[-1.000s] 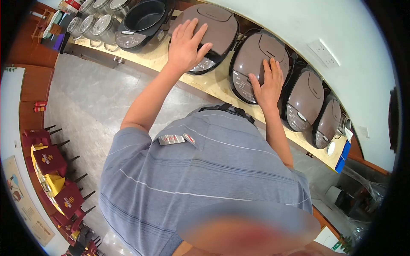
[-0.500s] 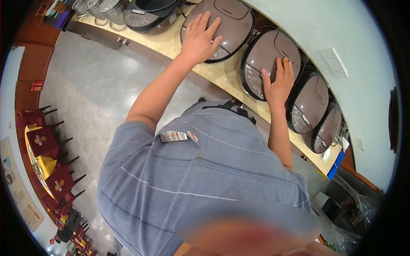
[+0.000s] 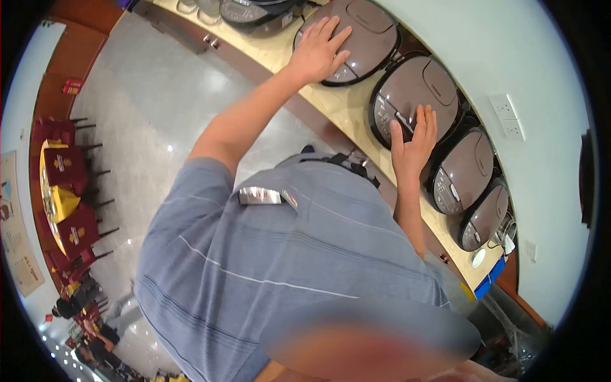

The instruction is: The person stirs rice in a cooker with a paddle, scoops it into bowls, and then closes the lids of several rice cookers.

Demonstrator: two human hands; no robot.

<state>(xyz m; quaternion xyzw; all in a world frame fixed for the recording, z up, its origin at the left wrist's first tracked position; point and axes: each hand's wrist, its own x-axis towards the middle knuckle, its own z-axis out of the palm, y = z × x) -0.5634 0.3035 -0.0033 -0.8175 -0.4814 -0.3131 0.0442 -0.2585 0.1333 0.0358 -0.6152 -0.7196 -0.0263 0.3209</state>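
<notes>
My left hand (image 3: 316, 54) lies palm down with fingers spread on the lid of a brown rice cooker (image 3: 364, 46). The fingers of my right hand (image 3: 415, 143) are stretched out over the lower right part of the neighbouring brown cooker (image 3: 423, 86), by its control panel; whether they touch it is not clear. Nothing is held in either hand. Farther along stand a third brown cooker (image 3: 468, 167) and a fourth one (image 3: 489, 216), all with lids closed.
A darker cooker (image 3: 251, 13) and glass jars stand at the left of the wooden counter (image 3: 347, 109). Wall sockets (image 3: 507, 118) are at the right. A white round item (image 3: 478, 258) lies near a blue object (image 3: 490, 278). Dark red chairs (image 3: 67, 167) and distant people are at the left.
The view has shifted, so the cookers appear farther right. My right hand has slid towards the near right edge of its cooker. My left hand stays on the same lid.
</notes>
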